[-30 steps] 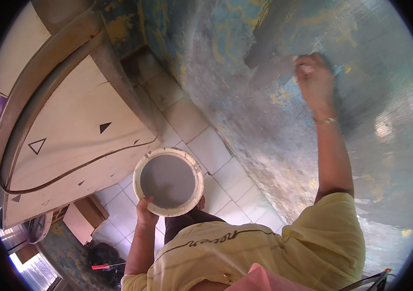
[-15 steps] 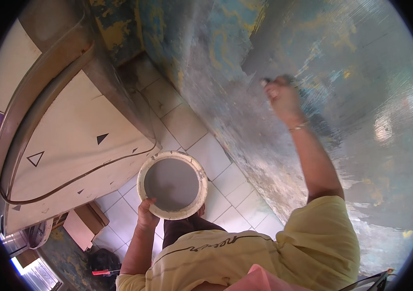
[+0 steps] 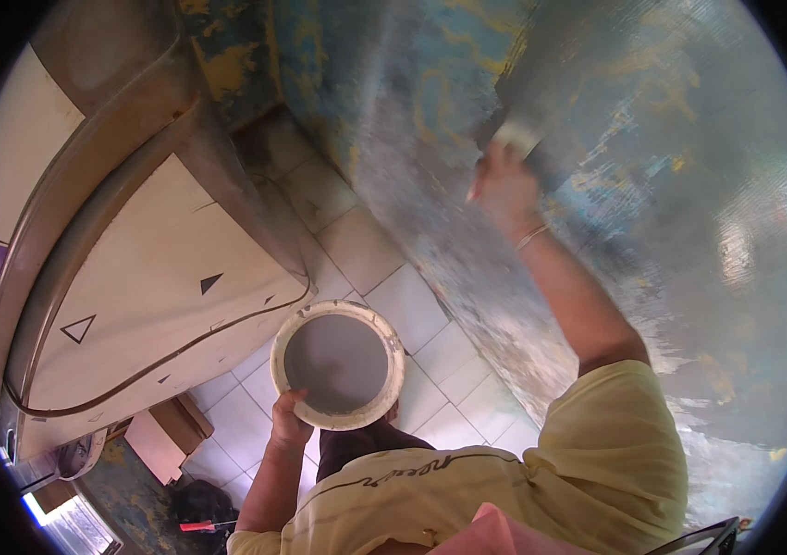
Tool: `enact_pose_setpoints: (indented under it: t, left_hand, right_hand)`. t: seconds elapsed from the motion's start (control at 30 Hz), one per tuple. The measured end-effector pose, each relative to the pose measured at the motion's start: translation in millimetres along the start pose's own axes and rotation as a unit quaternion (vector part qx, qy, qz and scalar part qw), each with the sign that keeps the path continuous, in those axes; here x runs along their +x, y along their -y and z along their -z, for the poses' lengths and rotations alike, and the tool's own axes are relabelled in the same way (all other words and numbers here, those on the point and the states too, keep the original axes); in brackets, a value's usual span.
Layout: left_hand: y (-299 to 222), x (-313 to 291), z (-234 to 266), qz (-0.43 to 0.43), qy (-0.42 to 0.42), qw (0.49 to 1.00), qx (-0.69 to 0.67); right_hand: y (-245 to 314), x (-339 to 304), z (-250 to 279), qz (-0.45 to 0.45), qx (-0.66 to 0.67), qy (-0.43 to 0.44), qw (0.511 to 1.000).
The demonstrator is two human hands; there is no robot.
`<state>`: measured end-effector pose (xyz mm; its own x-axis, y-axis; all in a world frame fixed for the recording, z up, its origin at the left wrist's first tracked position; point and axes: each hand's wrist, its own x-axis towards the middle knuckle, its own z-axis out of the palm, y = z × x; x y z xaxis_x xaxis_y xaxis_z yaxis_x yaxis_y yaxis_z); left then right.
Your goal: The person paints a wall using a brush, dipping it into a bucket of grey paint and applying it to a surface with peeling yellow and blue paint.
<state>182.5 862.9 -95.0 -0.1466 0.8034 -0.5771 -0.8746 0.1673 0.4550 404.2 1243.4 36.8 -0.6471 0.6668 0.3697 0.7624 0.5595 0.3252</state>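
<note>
My left hand (image 3: pixel 291 418) grips the near left rim of a round cream bucket (image 3: pixel 394 347), thumb over the edge. Smooth grey paint (image 3: pixel 343 347) fills much of the bucket, and dried smears mark its rim. Out to the right, my raised right hand (image 3: pixel 508 192) is closed round a wide paintbrush (image 3: pixel 516 139), whose pale part shows above the fingers. The brush is against the wall (image 3: pixel 634 213), which is patchy grey over blue and yellow. Motion blurs the brush, and its handle is mostly hidden in my hand.
On the left stands a cream counter (image 3: pixel 148 277) with a brown curved edge and a cable across its front. White floor tiles (image 3: pixel 412 305) lie below the bucket. A cardboard box (image 3: pixel 167 435), a black bag (image 3: pixel 201 504) and a red-handled tool (image 3: pixel 197 526) sit at lower left.
My right hand has shifted left with the brush along the wall, and the brush's pale part now shows. My left hand still holds the bucket, slightly lower and further right in view.
</note>
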Motion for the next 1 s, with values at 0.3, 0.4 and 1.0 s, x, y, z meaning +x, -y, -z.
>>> enact_pose_setpoints:
  t: [0.3,0.4,1.0]
  left_hand:
    - [-18,-11,-2,-0.012,-0.020,1.000,-0.003]
    - [-26,-10,-8,-0.008,-0.013,1.000,0.001]
    - [-21,10,3,0.012,0.025,1.000,-0.010]
  right_hand:
    - [38,-46,-124,-0.033,0.174,0.170,0.969]
    - [-4,-2,-93,-0.082,0.185,0.080,0.976]
    - [-1,103,23,0.031,-0.095,0.066,0.993]
